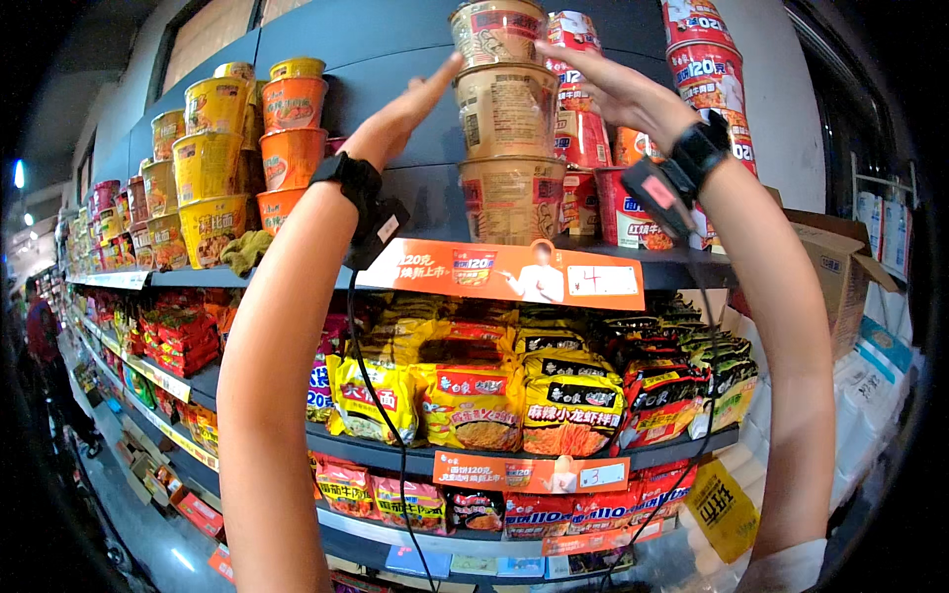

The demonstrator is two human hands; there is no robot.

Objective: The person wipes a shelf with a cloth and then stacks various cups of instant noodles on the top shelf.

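Three tan instant-noodle cups (507,111) stand stacked upright on the top shelf in front of me. My left hand (415,107) is raised at the stack's left side, its fingertips at the join of the upper two cups. On the other side, the fingertips of my right hand (630,93) reach the right edge of the top cup (498,33). Both hands have straightened fingers; whether they press on the cup cannot be made out. Each wrist wears a black strap with a small device and a cable. Red-and-white noodle cups (582,133) stand behind the stack, partly hidden by it.
Orange cups (293,104) and yellow cups (211,167) stand in stacks at left, beside a crumpled olive glove (247,252). An orange price sign (504,273) hangs on the shelf edge. Bagged noodles (474,408) fill lower shelves. Cardboard boxes (834,274) stand right; a person (44,333) is far left.
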